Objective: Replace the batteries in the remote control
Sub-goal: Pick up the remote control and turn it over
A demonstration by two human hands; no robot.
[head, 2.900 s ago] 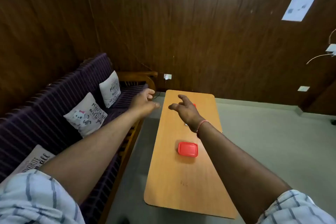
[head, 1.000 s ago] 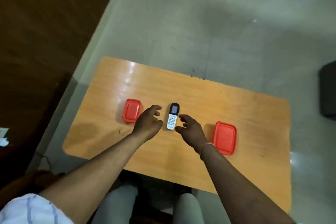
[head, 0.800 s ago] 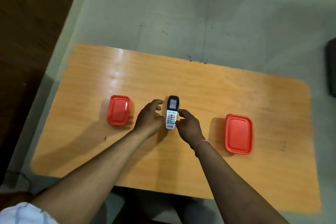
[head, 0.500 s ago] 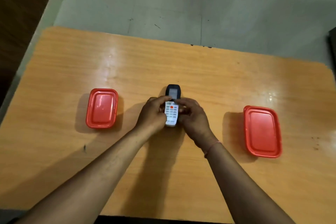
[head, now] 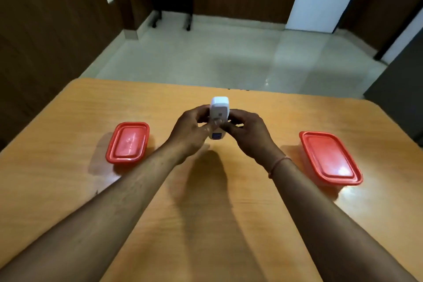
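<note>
Both hands, left hand (head: 187, 131) and right hand (head: 248, 131), clasp the smooth white plastic remote control (head: 218, 113) above the glossy wooden table (head: 206, 224), its plain back facing up. Rounded-rectangular red-lidded containers sit at nine o'clock (head: 127, 142) and three o'clock (head: 329, 158).

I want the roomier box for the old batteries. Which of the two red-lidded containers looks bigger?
The red-lidded container on the person's right, beside the right hand; the left one has a visibly smaller lid.
</note>
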